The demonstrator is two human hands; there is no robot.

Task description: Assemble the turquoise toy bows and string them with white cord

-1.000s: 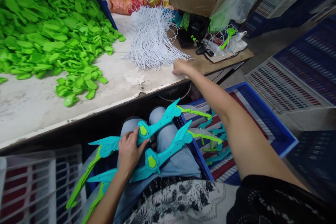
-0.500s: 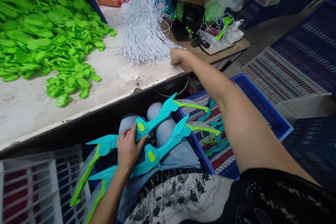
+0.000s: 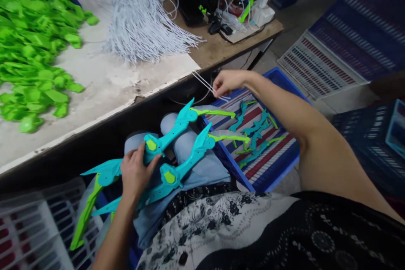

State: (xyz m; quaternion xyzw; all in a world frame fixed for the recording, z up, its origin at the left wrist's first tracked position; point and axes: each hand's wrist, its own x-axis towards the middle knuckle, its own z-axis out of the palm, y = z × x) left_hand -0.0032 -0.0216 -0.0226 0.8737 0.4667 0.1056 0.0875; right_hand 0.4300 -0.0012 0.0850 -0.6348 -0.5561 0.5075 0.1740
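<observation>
My left hand [image 3: 136,173] is closed around the middle of a teal and lime-green toy bow [image 3: 175,135], which lies across my lap. A second toy bow [image 3: 188,166] rests alongside it, closer to my body. My right hand [image 3: 229,82] pinches white cords [image 3: 202,79], lifted off the table edge and held above the blue crate. Behind them a thick bundle of white cords [image 3: 139,25] lies on the table. The thumb and fingers of my left hand press near the bow's green hexagonal piece [image 3: 151,145].
A heap of green plastic parts [image 3: 31,46] covers the table's left side. The blue crate [image 3: 226,154] at my right holds several more toy bows. A white slatted crate [image 3: 34,219] stands at lower left. Cables and a white power strip [image 3: 264,14] lie at the table's right end.
My right hand has pulled back from the cord bundle toward me, drawing white cords out over the table edge. My left hand stays on the bow. The view has shifted right.
</observation>
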